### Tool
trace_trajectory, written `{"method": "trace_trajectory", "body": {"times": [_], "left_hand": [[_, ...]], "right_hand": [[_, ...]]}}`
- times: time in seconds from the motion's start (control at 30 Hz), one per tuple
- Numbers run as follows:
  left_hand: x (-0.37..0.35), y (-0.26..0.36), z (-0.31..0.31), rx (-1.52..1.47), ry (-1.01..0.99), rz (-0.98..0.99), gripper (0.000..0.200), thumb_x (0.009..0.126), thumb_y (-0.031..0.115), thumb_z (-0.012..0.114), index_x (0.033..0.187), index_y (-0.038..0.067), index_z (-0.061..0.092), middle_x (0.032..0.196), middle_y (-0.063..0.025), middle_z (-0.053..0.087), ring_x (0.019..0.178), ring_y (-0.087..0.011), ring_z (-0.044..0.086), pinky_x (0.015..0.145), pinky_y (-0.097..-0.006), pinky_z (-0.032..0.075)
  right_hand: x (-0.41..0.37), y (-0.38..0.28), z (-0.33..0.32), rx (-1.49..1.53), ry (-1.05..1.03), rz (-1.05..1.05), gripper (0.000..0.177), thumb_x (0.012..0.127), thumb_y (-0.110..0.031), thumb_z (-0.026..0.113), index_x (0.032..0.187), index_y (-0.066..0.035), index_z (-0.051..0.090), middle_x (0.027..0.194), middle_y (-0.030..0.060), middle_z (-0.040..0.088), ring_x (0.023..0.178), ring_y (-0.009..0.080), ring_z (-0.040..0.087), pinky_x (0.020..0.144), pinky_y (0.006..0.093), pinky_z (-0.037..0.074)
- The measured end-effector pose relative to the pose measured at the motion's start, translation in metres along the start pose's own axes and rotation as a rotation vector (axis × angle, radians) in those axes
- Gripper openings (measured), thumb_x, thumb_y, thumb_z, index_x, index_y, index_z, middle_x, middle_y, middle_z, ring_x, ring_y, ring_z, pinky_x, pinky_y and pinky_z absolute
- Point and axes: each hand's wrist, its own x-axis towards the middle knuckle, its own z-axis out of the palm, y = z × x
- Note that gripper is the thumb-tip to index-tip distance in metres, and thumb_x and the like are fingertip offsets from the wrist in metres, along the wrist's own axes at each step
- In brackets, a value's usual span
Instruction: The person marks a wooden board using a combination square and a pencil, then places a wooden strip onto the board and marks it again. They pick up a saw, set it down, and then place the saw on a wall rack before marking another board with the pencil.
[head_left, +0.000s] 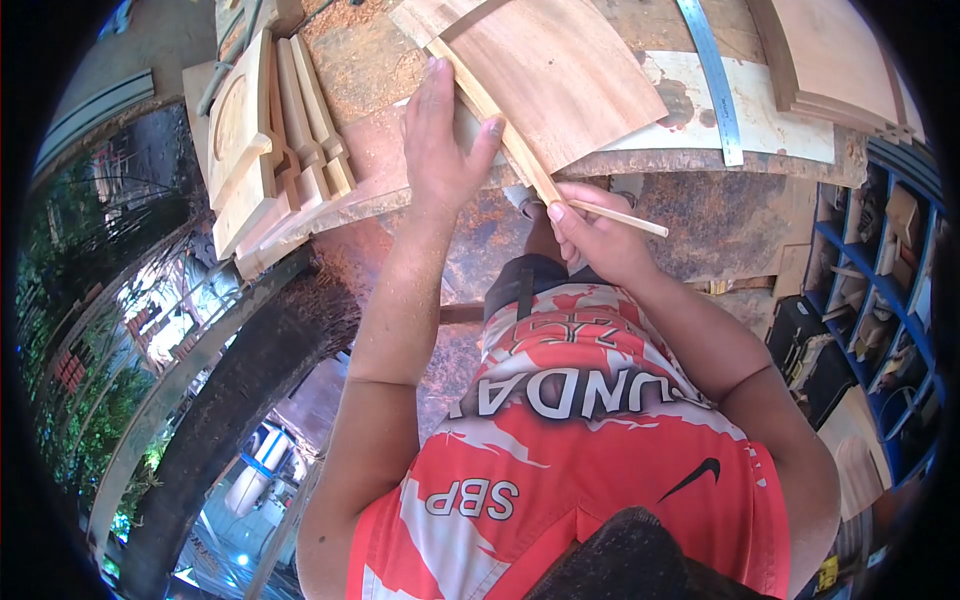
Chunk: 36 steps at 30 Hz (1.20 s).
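A long narrow wooden strip [503,125] lies slanted across a wide, thin wooden panel [570,75] at the bench edge. My left hand [445,140] is laid along the strip's left side, fingers pointing away and thumb on top, holding it against the panel. At the strip's near end, my right hand [600,235] pinches a thin pale pencil [630,217], whose blunt end points right. The right thumb and fingertips are beside the strip's end; the pencil's other end is hidden by them.
Several shaped wooden pieces [285,140] stand stacked at left on the workbench [375,165]. A steel ruler [712,85] lies right of the panel on a stained white sheet [790,120]. More stacked panels [835,60] sit at far right, above a blue shelf rack [880,285]. Sawdust covers the back.
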Motion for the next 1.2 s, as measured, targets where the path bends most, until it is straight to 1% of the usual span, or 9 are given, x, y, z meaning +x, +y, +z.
{"method": "trace_trajectory", "body": {"times": [0.2,0.3,0.37,0.73,0.8,0.83,0.97,1.07,1.2], "left_hand": [[0.004,0.003,-0.003,-0.002,-0.02,-0.045,0.079,0.078,0.026,0.073,0.14,-0.005,0.037,0.141,-0.0269,0.042,0.127,-0.0403,0.043,0.106,-0.0464,0.034],[0.003,0.002,-0.003,0.032,-0.008,0.016,0.078,0.083,0.024,0.068,0.146,-0.001,0.03,0.134,-0.0236,0.049,0.119,-0.036,0.049,0.102,-0.0439,0.037],[0.003,0.003,-0.004,-0.01,-0.028,-0.034,0.08,0.077,0.027,0.074,0.14,-0.005,0.037,0.141,-0.0271,0.042,0.128,-0.0408,0.043,0.106,-0.0466,0.034],[0.004,0.007,-0.007,0.019,-0.024,-0.004,0.078,0.081,0.027,0.072,0.142,-0.003,0.035,0.141,-0.0259,0.042,0.127,-0.0403,0.043,0.106,-0.0463,0.034],[0.006,0.007,-0.011,0.028,-0.028,0.002,0.077,0.082,0.024,0.071,0.144,-0.002,0.033,0.14,-0.0253,0.044,0.126,-0.0393,0.044,0.106,-0.0451,0.035],[0.006,0.007,-0.013,0.017,-0.045,0.005,0.076,0.082,0.025,0.071,0.143,-0.002,0.034,0.14,-0.0256,0.043,0.127,-0.0397,0.043,0.107,-0.045,0.034],[0.011,0.011,-0.021,0.038,-0.1,-0.017,0.075,0.083,0.028,0.073,0.141,-0.003,0.037,0.141,-0.0263,0.042,0.13,-0.0406,0.04,0.109,-0.0449,0.032],[0.015,0.018,-0.027,0.116,-0.106,-0.038,0.076,0.082,0.032,0.073,0.14,-0.003,0.038,0.142,-0.0268,0.04,0.132,-0.0415,0.038,0.11,-0.0457,0.031],[0.02,0.028,-0.035,0.261,-0.165,-0.078,0.077,0.082,0.037,0.072,0.14,-0.002,0.039,0.145,-0.0249,0.037,0.134,-0.0408,0.035,0.11,-0.0467,0.031]], "right_hand": [[0.003,0.004,-0.002,0.003,-0.009,0.014,0.035,0.095,-0.024,0.06,0.119,0.002,0.058,0.074,0.0012,0.06,0.059,0.006,0.056,0.053,0.021,0.048],[0.004,0.001,-0.004,-0.016,-0.029,0.032,0.036,0.095,-0.024,0.06,0.12,0.002,0.058,0.075,0.0026,0.061,0.061,0.0071,0.057,0.054,0.0218,0.049],[0.004,0.003,-0.005,-0.012,-0.034,0.026,0.036,0.095,-0.024,0.06,0.121,0.001,0.058,0.075,0.0026,0.061,0.061,0.0073,0.058,0.055,0.0219,0.049],[-0.005,-0.004,-0.016,-0.113,-0.014,-0.011,0.04,0.094,-0.025,0.06,0.122,0.004,0.056,0.078,0.0049,0.064,0.063,0.0107,0.06,0.06,0.0252,0.051],[-0.02,-0.014,-0.03,-0.572,0.088,-0.279,0.039,0.094,-0.026,0.058,0.12,0.003,0.058,0.078,0.0078,0.064,0.068,0.0165,0.061,0.066,0.0301,0.051],[-0.022,-0.007,-0.038,-0.583,0.123,-0.37,0.035,0.095,-0.027,0.054,0.114,0.001,0.062,0.079,0.0118,0.063,0.074,0.0218,0.062,0.073,0.0341,0.049],[-0.024,-0.033,-0.053,-0.534,0.047,-0.617,0.03,0.096,-0.023,0.051,0.106,0.001,0.065,0.085,0.0136,0.063,0.078,0.023,0.059,0.078,0.0329,0.047],[0.004,-0.072,-0.027,-0.536,0.128,-0.745,0.028,0.094,-0.021,0.053,0.105,0.002,0.065,0.088,0.0126,0.064,0.08,0.0193,0.059,0.077,0.0305,0.047],[0.08,-0.093,-0.005,-0.484,0.05,-0.621,0.024,0.091,-0.017,0.058,0.106,0.001,0.064,0.092,0.0071,0.065,0.086,0.0123,0.061,0.075,0.0275,0.048]]}}
